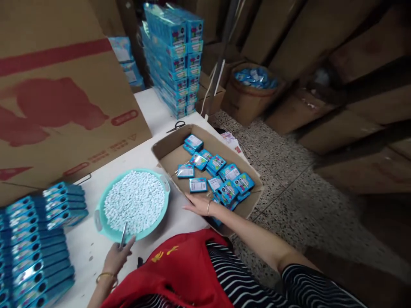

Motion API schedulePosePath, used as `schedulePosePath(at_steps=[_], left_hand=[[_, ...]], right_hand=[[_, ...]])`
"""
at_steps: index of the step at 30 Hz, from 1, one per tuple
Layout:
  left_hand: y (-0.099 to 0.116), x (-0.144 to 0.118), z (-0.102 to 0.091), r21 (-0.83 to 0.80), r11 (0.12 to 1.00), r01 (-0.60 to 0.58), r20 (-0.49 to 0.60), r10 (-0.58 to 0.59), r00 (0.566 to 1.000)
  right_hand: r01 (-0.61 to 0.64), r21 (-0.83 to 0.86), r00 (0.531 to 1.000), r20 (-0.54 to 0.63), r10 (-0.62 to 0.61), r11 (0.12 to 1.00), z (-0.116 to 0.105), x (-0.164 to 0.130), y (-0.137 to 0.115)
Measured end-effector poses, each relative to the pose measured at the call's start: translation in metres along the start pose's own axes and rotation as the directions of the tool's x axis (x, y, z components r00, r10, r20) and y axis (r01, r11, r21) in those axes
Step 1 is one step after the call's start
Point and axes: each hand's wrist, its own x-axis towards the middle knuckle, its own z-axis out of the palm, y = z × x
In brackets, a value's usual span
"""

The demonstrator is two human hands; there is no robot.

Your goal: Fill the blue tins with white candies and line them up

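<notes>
My left hand (117, 259) is closed around the handle of a metal utensil (124, 233). Its working end is hidden in small white pellets (135, 201) that fill a turquoise plastic basin (165, 201). My right hand (199, 205) lies across the near-left rim of a shallow cardboard box (171, 164), its visible fingers stretched out and apart. Whether it presses on the rim I cannot tell. Several small blue packets (198, 185) are scattered inside the box, mostly toward its right end.
Rows of blue boxes (41, 252) stand on the white table (109, 171) at left. Behind are a tall stack of wrapped blue boxes (175, 60), scissors (176, 126) and a large carton (64, 94). A round bin (245, 96) with blue packs stands on the floor.
</notes>
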Motion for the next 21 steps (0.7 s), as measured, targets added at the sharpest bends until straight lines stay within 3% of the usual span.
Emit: schedulePosePath(at_steps=[2,4,7,9,11,14,18,19,21], left_hand=[[-0.004,0.006,-0.017,0.241,0.968,-0.078,0.055,0.066,0.996],[-0.003,0.009,-0.03,0.379,0.913,-0.15,0.033,0.149,0.988],[0.008,0.013,-0.036,0.416,0.871,-0.26,-0.006,0.289,0.957],[0.018,0.015,-0.033,0.401,0.847,-0.348,0.059,0.356,0.933],[0.026,0.014,-0.031,0.415,0.809,-0.416,0.153,0.389,0.908],[0.03,0.009,-0.033,0.508,0.748,-0.428,0.241,0.354,0.904],[0.028,0.004,-0.031,0.579,0.752,-0.315,0.181,0.258,0.949],[0.028,0.006,-0.026,0.563,0.769,-0.302,0.156,0.26,0.953],[0.031,0.015,-0.009,0.516,0.801,-0.305,0.113,0.29,0.95]], right_hand=[[0.036,0.103,0.993,-0.117,-0.023,0.994,-0.018,-0.014,0.021],[-0.048,0.009,0.984,-0.172,0.049,0.999,-0.042,-0.031,0.048],[-0.172,-0.267,0.985,-0.023,0.172,0.948,-0.067,-0.056,0.088],[-0.147,-0.365,0.977,0.092,0.193,0.919,-0.067,-0.066,0.106],[-0.093,-0.385,0.983,0.109,0.146,0.918,-0.057,-0.064,0.113],[-0.126,-0.279,0.991,-0.074,0.11,0.952,-0.041,-0.042,0.102],[-0.192,0.079,0.886,-0.415,0.207,0.978,-0.034,-0.008,0.054],[-0.156,0.19,0.867,-0.445,0.227,0.969,-0.034,-0.004,0.039],[-0.04,0.428,0.884,-0.407,0.232,0.903,-0.033,-0.001,0.009]])
